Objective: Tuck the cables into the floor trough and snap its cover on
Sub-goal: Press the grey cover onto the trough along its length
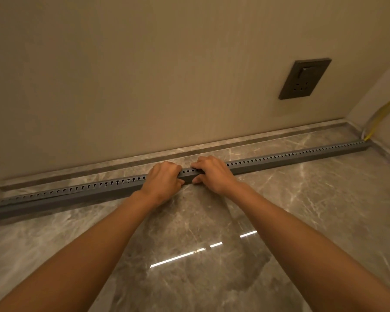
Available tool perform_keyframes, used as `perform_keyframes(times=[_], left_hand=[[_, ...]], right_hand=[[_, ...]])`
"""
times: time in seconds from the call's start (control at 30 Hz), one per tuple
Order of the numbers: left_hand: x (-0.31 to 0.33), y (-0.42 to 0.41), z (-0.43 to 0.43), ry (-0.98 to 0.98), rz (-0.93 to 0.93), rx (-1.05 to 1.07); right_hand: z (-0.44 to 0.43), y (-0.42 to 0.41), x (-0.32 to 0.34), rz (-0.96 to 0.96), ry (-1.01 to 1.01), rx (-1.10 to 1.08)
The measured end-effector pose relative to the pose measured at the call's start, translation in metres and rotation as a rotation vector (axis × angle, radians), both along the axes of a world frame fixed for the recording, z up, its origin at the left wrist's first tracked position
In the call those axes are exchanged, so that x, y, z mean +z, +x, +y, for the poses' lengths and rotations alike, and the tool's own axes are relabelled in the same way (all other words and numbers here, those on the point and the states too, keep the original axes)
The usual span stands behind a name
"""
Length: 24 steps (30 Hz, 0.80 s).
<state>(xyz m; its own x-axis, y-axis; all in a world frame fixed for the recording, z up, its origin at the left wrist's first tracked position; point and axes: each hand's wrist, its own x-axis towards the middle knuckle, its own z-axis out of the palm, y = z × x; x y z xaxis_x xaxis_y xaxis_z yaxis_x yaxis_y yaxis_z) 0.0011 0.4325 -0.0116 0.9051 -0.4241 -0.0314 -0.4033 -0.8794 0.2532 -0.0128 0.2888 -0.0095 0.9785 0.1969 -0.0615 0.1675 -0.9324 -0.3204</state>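
Pressing at one spot only is judged the main risk. With both hands set close together at the middle of the trough point(77, 194), the cover could be seated there and left sprung along the outer stretches. The yellow cable point(378, 119) could also be pinched under its lip (nothing of the cable's run inside can be seen from this angle). A sideways shove might slide the whole length across the polished floor point(189, 255), since no fixing is visible.

The left hand point(162, 180) and the right hand point(214, 174) are both clasped on the trough. Fingers are curled over its top and thumbs laid against its near wall, with a short gap between the hands.

The trough is seen as a long grey slotted channel, laid on the floor near the skirting point(122, 164) and roughly parallel to the wall. The yellow cable is led out at its right end and up the corner. The cover cannot be told apart from the trough, so its seating cannot be judged.
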Motion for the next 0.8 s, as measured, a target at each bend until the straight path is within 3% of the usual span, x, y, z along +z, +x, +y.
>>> perform_keyframes(times=[0.17, 0.47, 0.8], left_hand=[[0.001, 0.001, 0.004, -0.05, 0.048, 0.009], [0.015, 0.008, 0.05, 0.1, 0.232, 0.113], [0.011, 0.005, 0.049, 0.125, 0.11, 0.048]], right_hand=[[0.0, 0.002, 0.003, 0.034, -0.006, 0.002], [0.025, 0.005, 0.003, 0.065, -0.054, 0.047], [0.046, 0.005, 0.004, 0.031, -0.055, 0.07]])
